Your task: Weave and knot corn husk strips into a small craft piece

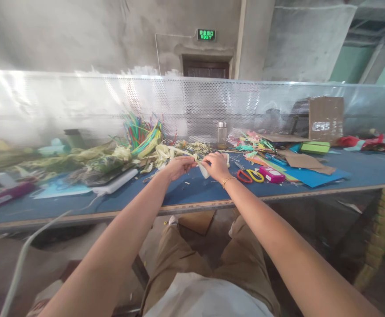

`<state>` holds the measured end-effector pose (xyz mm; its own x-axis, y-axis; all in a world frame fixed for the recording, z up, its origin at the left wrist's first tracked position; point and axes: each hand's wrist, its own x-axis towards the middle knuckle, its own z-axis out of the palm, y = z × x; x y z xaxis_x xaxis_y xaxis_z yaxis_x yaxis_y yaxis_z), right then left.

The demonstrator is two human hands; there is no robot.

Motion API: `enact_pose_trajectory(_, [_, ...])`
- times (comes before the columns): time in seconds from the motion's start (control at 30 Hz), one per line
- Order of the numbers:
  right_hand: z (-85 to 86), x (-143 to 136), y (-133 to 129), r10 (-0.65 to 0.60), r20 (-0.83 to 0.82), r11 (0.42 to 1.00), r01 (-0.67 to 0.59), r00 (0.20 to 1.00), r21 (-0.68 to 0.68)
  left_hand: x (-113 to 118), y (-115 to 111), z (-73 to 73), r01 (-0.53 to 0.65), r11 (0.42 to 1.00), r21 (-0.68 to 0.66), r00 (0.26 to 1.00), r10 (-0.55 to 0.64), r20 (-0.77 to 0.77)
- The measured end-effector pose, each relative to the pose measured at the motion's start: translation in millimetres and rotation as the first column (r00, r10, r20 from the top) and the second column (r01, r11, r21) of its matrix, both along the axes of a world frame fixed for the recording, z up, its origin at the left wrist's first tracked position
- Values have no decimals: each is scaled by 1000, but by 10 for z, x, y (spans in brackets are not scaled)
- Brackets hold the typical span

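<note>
Above the front part of the blue table (192, 193), my left hand (180, 166) is closed, its fingers pinched on a thin pale stem. Close beside it on the right, my right hand (216, 165) is closed on a pale, petal-like piece (203, 171) that hangs between the two hands. A bracelet circles my right wrist. Behind my left hand lies a heap of pale yellow-green strips and leaf shapes (162, 154). The exact edges of the held pieces are blurred.
Scissors with red and yellow handles (254, 176) and a magenta box (272, 174) lie at the right. A glass bottle (222, 135) stands behind. Colourful stems (142, 136), a white tool with a cord (116, 181) and blue sheets (314, 175) are around.
</note>
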<state>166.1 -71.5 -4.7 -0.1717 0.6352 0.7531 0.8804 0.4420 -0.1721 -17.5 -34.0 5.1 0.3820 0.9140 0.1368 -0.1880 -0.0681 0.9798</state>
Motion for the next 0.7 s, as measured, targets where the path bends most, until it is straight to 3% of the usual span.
enact_pose_trajectory(0.1, [-1, 18, -5, -6, -43, 1000, 6, 999, 3, -9, -9, 1, 20, 1000, 4, 1000, -21, 10])
enact_pose_trajectory(0.23, [20, -22, -68, -24, -89, 993, 34, 996, 111, -1, -9, -12, 18, 999, 42, 999, -20, 27])
enact_pose_trajectory(0.47, [26, -145, -122, -5, 104, 997, -4, 995, 79, 8, 53, -45, -17, 992, 127, 1000, 17, -2])
enact_pose_trajectory(0.7, [13, -183, -142, 43, 147, 994, -57, 988, 92, 50, 30, -39, -100, 967, 233, 992, 114, -50])
